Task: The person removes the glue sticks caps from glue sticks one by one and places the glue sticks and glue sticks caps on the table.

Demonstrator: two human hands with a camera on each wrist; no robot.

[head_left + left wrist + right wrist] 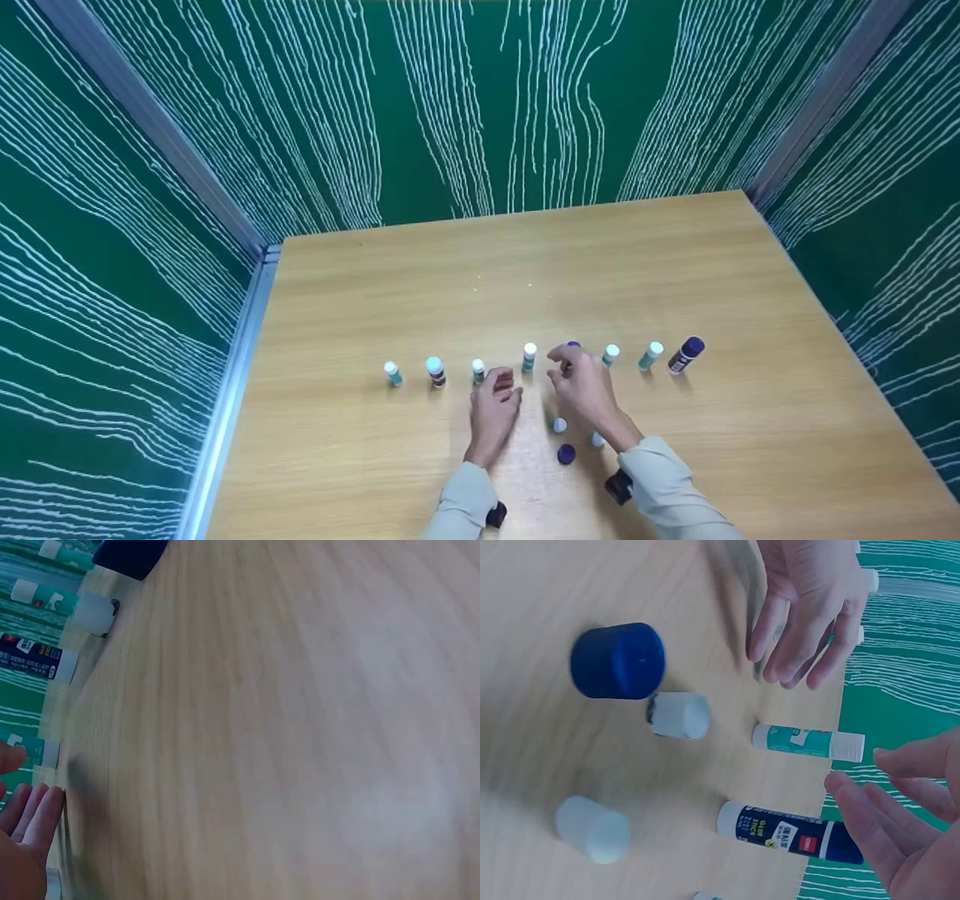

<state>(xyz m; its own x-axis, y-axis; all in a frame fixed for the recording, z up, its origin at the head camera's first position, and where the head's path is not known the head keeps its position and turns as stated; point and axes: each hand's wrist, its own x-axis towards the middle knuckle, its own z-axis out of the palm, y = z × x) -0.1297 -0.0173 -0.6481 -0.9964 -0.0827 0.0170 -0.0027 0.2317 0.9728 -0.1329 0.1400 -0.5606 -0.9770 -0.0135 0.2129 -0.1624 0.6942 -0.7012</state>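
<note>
A row of glue sticks stands across the table. My right hand (589, 386) hovers with thumb and fingers apart, beside a green glue stick (799, 741) with a white cap and a navy glue stick (780, 831) with a blue cap. In the head view it mostly hides the navy one. Nothing shows in its grasp. To the left, my left hand (495, 420) has loosely bent fingers and holds nothing, near another green glue stick (478, 370). Between me and the row lie a loose blue cap (619, 661) and two white caps, one (681, 715) beside it and another (592, 829) farther off.
Further left are a dark glue stick (436, 373) with a pale top and a small green one (394, 374). Rightward stand green glue sticks (650, 356) and a large navy one (686, 355). Green, white-streaked panels (555, 105) enclose the wooden table (420, 300).
</note>
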